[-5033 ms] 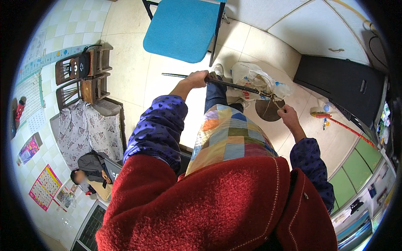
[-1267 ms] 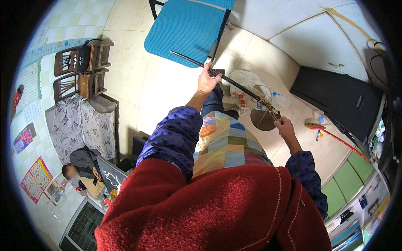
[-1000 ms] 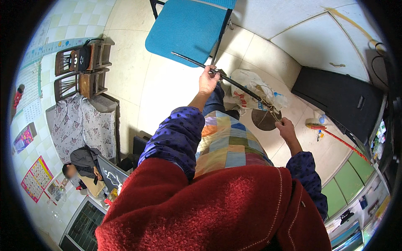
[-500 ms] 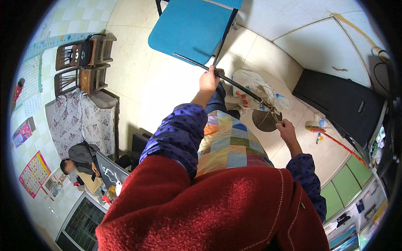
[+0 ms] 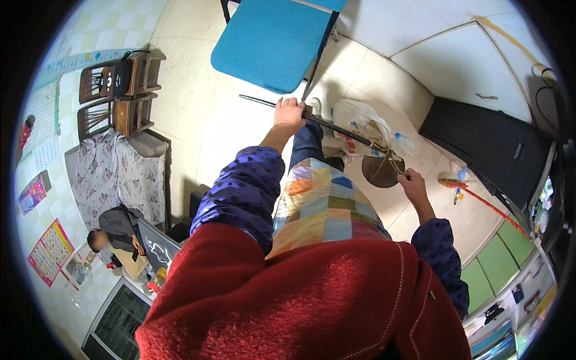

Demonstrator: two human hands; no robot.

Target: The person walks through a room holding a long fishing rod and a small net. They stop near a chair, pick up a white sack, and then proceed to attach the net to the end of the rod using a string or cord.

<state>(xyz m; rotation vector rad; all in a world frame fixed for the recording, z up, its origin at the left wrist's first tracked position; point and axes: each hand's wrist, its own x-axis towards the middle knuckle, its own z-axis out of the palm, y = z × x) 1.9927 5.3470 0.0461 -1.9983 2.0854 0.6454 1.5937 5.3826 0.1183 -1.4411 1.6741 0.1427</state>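
Note:
My left hand (image 5: 289, 115) is closed around the dark, thin beam of a steelyard scale (image 5: 343, 131), whose tapered end sticks out to the left. A small dark lump (image 5: 308, 112) sits just right of this hand on the beam. Cords (image 5: 386, 155) are tied at the beam's right end. My right hand (image 5: 414, 185) pinches these cords between closed fingers. Beneath them shows a round brown pan (image 5: 376, 172); whether it hangs or rests on the floor I cannot tell. Behind the beam's right part is a white plastic bag (image 5: 355, 114) on the floor.
A blue chair (image 5: 264, 45) stands ahead. To the right are a black panel (image 5: 489, 147) and a red stick (image 5: 486, 204) on the tiled floor. Wooden chairs (image 5: 123, 114) and a cloth-covered piece of furniture (image 5: 120, 174) stand left, with a seated person (image 5: 123, 231) nearer.
My left hand has shifted slightly left, and the beam's thin end has moved left and nearer to me. The beam lies flatter across the view. My right hand has barely moved.

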